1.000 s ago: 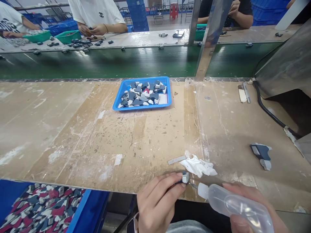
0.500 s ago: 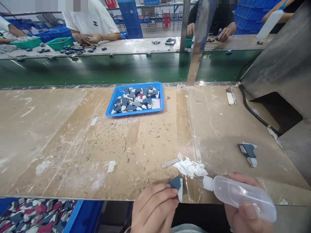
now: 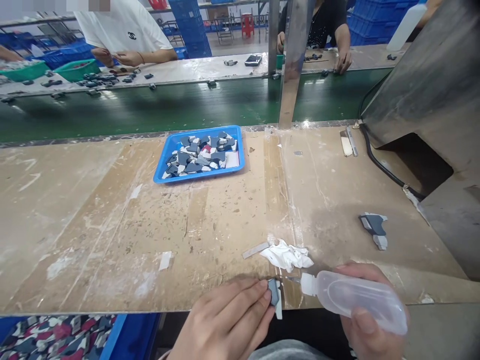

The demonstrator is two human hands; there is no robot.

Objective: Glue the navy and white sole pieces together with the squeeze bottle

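Pinched in my left hand (image 3: 228,320) is a small blue-grey and white moulded piece (image 3: 275,294), held at the front edge of the workbench. My right hand (image 3: 369,310) grips a translucent squeeze bottle (image 3: 356,299) lying on its side, with a white cap and a thin needle tip. That tip points left at the piece; whether they touch I cannot tell. Just beyond lies a crumpled white tissue (image 3: 287,255), with a flat metal strip (image 3: 256,250) at its left end. A similar blue-grey and white piece (image 3: 374,230) rests on the bench to the right.
A blue tray (image 3: 159,172) of similar pieces stands near the green conveyor belt (image 3: 225,102). Below the bench at left is a blue bin (image 3: 112,337) full of pieces. A metal housing (image 3: 416,115) with a black cable borders the right. People work across the belt.
The bottle's tip has come closer to the piece, which has turned in my left hand. The view has shifted slightly. Across the belt, a person's hand has reached down to the belt edge.
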